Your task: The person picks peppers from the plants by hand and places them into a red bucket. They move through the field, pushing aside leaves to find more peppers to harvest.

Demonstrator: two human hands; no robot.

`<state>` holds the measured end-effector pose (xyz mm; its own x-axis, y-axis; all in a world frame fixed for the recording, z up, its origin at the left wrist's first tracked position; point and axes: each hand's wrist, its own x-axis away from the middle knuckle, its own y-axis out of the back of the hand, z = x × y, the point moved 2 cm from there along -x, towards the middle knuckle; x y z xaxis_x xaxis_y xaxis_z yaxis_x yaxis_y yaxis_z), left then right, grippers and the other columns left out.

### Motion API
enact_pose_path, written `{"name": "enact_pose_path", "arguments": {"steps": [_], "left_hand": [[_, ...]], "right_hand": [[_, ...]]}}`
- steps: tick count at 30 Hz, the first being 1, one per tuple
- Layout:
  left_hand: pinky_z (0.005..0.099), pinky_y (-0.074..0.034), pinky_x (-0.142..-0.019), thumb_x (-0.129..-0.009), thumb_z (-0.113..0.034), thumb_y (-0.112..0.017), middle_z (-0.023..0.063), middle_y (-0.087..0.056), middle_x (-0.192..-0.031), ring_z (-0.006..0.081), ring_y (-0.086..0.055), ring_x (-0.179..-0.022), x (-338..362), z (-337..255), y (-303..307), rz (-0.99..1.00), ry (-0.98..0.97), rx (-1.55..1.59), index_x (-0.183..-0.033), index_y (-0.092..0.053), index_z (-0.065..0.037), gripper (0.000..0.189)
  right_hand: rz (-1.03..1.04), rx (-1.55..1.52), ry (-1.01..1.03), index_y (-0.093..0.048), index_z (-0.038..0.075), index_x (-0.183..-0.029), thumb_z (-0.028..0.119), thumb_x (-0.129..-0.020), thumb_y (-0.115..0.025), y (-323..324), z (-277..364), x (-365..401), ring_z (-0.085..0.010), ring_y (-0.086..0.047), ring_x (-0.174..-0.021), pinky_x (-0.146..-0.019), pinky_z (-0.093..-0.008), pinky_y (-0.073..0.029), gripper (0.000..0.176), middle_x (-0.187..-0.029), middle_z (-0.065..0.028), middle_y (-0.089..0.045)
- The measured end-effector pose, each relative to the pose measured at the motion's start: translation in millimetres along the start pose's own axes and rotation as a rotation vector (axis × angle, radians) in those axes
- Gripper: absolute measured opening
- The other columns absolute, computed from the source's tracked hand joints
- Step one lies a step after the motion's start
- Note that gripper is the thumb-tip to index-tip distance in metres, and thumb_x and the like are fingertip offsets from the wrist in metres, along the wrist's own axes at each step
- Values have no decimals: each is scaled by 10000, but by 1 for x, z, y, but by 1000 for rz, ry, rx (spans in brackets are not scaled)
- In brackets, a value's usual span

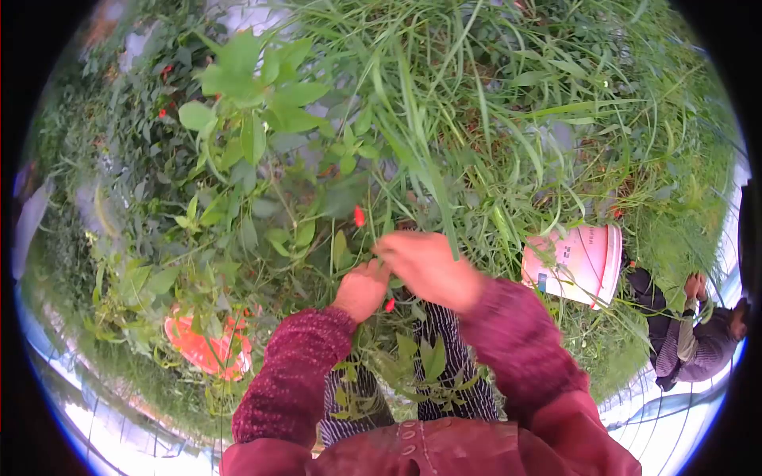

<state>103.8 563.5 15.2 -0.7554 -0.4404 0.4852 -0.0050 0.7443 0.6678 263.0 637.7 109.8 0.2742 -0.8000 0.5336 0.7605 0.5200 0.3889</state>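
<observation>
Maroon knitted sleeves reach up from the bottom edge into a tangle of green pepper plants and long grass. The left hand is curled with its knuckles up, and its grip is hidden, so I cannot tell whether it is closed on anything. The right hand lies just beside it, touching it at the fingertips, its grip pinched together on a thin green stem. A small red chilli hangs just above both hands, and a second red chilli shows just below them, near the left hand. To the right, a pink bucket lies tilted in the grass. It carries a pale label with a small blue mark, and the writing is too small to read. Lower left, an orange basket sits half hidden by leaves. At the far right edge, another person in dark clothes crouches low.
</observation>
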Motion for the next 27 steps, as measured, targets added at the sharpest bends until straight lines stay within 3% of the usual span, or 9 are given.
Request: {"name": "enact_pose_path", "arguments": {"steps": [1, 3, 4, 8, 13, 15, 18, 21, 27], "left_hand": [[343, -516, -643, -726, -87, -567, 112, -592, -831, 246, -622, -748, -2, -1, 4, -3, -12, -9, -898, -573, -39, 180], [337, -517, -649, -746, -110, -570, 134, -621, -829, 233, -634, -737, -5, 0, 9, 360, 43, 22, -839, -598, -46, 117], [360, -514, -668, -769, -150, -572, 157, -637, -801, 255, -641, -727, -2, 2, 11, 196, 136, 244, -792, -616, -60, 103], [416, -495, -703, -799, -239, -580, 157, -633, -804, 338, -623, -782, -2, 6, 2, -14, 106, 336, -861, -619, -47, 205], [415, -488, -731, -809, -242, -564, 152, -641, -851, 329, -623, -809, 3, 2, -4, 25, 142, 558, -899, -614, -37, 229], [414, -486, -744, -812, -236, -556, 153, -643, -864, 325, -624, -812, 3, 4, -9, -12, 152, 621, -909, -614, -39, 227], [413, -483, -752, -815, -212, -542, 153, -643, -858, 319, -625, -801, 1, 3, -20, 159, 18, 359, -897, -618, -42, 204], [405, -493, -715, -811, -188, -535, 133, -640, -812, 289, -631, -769, 3, 3, -18, 42, 74, 472, -853, -624, -46, 173], [401, -500, -617, -796, -222, -553, 105, -631, -769, 286, -627, -677, 0, 9, -22, 290, -65, 81, -830, -609, -78, 158]], "right_hand": [[3, 127, 62, -592, 53, -888, 135, -802, -540, -27, -8, -23, -351, -609, -784, -706, -426, -493, 130, -840, -159, -614], [-16, 387, 48, -617, 53, -883, 136, -782, -538, -86, -36, -63, -308, -598, -892, -725, -399, -490, 153, -901, -131, -619], [-38, 390, 49, -617, 53, -883, 136, -782, -538, -105, -48, -77, -308, -598, -892, -725, -399, -490, 153, -901, -131, -619], [-29, 701, -176, -615, 71, -1011, 138, -788, -542, -129, -69, -99, -259, -541, -970, -737, -392, -473, 244, -983, -73, -606], [293, 880, -272, -560, 71, -1192, 175, -805, -567, -136, -82, -105, -247, -514, -1016, -745, -392, -447, 401, -1083, -44, -594], [349, 888, -236, -548, 91, -1227, 179, -825, -561, -140, -81, -106, -248, -512, -1062, -737, -397, -446, 411, -1166, -50, -579], [404, 913, -380, -544, 99, -1231, 186, -831, -551, -149, -96, -110, -242, -532, -1063, -740, -393, -448, 409, -1145, -61, -594], [376, 767, -243, -535, 88, -1179, 145, -794, -539, -152, -99, -109, -238, -593, -873, -659, -392, -472, 389, -971, -65, -626], [32, 369, 11, -405, 118, -1307, 124, -776, -571, -104, -55, -51, -295, -600, -839, -761, -416, -457, 557, -939, -120, -601]]}}
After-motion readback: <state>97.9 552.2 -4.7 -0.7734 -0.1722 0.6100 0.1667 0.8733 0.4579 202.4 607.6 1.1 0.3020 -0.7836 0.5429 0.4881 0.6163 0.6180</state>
